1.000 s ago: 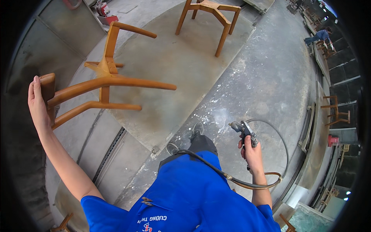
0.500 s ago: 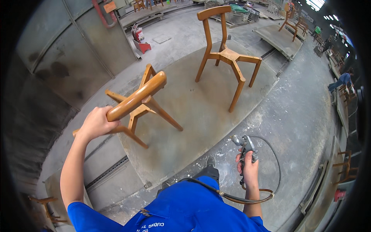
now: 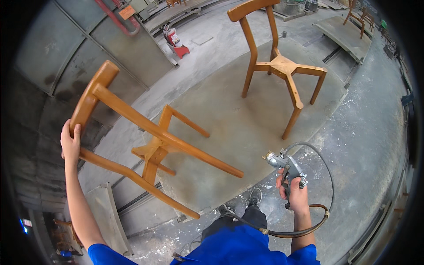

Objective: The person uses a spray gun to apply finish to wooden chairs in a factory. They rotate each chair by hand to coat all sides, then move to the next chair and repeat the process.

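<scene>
Chair [image 3: 155, 148] of smooth honey-brown wood, seatless, long-legged, leans sideways over the left part of the grey board [image 3: 221, 110]; whether it touches the board is unclear. Half a second ago its top rail [image 3: 94, 93] reached over the board; now the rail stands left of it. There the left hand [image 3: 70, 142] grips the rail's lower end, arm outstretched. Off the board's near edge, the right hand [image 3: 295, 192] clasps a spray gun [image 3: 290, 170], nozzle pointing leftward.
</scene>
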Available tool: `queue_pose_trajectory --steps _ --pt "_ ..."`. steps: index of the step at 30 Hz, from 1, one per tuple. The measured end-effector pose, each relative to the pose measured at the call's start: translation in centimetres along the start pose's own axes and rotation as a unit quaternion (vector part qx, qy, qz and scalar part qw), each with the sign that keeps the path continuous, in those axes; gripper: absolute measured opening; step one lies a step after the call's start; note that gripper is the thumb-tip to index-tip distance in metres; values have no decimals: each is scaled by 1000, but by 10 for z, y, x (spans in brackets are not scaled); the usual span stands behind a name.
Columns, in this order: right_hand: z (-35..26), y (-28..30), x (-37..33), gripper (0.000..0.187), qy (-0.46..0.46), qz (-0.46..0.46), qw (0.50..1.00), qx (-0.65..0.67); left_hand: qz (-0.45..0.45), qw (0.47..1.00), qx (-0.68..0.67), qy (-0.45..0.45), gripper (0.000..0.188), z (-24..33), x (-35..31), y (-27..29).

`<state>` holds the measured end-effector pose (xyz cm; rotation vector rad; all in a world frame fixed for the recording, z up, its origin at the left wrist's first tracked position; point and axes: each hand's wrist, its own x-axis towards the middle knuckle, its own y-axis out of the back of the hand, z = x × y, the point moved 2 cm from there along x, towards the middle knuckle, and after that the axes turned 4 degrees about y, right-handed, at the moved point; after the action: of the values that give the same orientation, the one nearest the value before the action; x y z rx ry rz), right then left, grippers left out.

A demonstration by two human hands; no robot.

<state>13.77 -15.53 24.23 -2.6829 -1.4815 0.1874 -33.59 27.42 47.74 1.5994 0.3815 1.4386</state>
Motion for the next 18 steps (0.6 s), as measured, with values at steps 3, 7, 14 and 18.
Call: queue_pose_trajectory --steps 3,7,14,18 --pt "21 -7 38 88 7 -44 999 15 106 985 131 38 46 -34 16 -34" --pt "55 -14 91 87 -12 -119 992 44 115 977 179 11 48 -54 20 -58" --pt "100 -30 150 81 33 -138 988 60 226 938 259 -33 69 -81 -72 -133" --pt "130 -19 150 70 18 -113 993 -8 120 975 55 181 81 -83 -188 -220"
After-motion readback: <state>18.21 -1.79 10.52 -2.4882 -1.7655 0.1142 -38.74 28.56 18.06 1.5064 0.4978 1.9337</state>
